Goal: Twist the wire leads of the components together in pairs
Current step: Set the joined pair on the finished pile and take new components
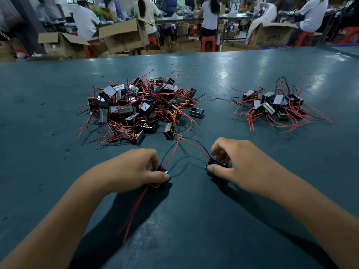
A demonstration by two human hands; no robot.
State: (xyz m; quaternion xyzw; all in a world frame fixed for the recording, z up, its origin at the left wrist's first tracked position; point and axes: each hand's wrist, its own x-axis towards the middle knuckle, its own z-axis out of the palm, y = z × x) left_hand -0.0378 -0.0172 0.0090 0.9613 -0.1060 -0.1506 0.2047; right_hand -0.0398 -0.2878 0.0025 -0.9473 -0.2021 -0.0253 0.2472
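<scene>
1. Progress: a large pile of components [139, 107] with loose red and black leads lay on the green tabletop [213, 220], ahead and left of centre. A smaller pile [275, 106] sat well apart on the right; judged to be the finished pairs, though the joints were too small to confirm
2. By pile size, most of the work looked undone
3. Left hand [134, 169]: fingers curled, thumb and fingers pinching a small black component [162, 170] low against the tabletop. A long red lead [134, 212] trailed from it toward the camera, blurred
4. Right hand [231, 162]: fingers curled, gripping a second black component [216, 163] between thumb and fingertips, also at the tabletop
5. Red and black leads rose from both components and met at a crossing point [179, 137] between the hands and the large pile. They appeared joined there; whether fully twisted could not be told
6. Judgement: this pair was at or near the join step; placement on the right pile likely remained
</scene>
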